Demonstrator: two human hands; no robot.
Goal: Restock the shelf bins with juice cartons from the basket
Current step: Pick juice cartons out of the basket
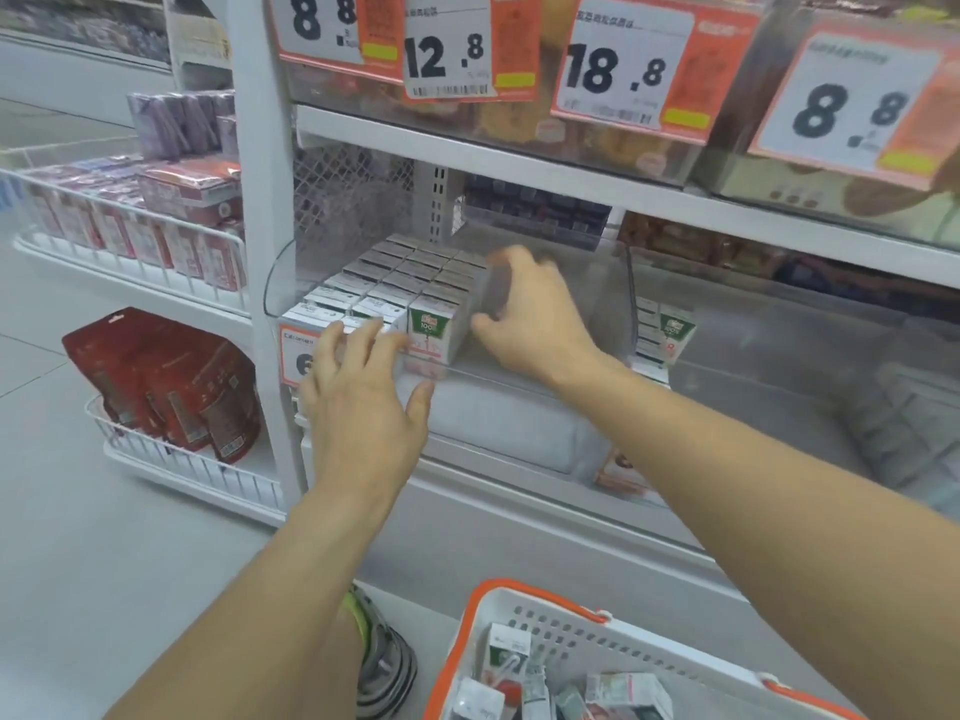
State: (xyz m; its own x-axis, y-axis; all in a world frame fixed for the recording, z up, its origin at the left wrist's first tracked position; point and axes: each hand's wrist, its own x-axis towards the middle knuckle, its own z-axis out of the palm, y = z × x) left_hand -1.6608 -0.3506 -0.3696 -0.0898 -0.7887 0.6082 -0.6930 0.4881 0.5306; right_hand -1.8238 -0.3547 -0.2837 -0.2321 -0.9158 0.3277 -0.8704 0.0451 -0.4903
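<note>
right hand [524,314] motion-blurred, its grip on a carton unclear; small print on the price tags [447,49] illegible; basket [545,621] cut off by the lower edge; shoe [382,662] partly hidden behind the left forearm.

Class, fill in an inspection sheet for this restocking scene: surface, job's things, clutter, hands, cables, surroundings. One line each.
Surface: white shelf holding a clear bin.
Job's things: juice cartons packed in rows in the bin's left part; more loose cartons in the orange-rimmed basket on the floor.
Clutter: red pouches in a side rack.
Hands: left hand open, fingers on the front cartons; right hand curled round a blurred carton beside the rows.
Cables: nothing seen.
Surroundings: price tags above; shop floor.
</note>
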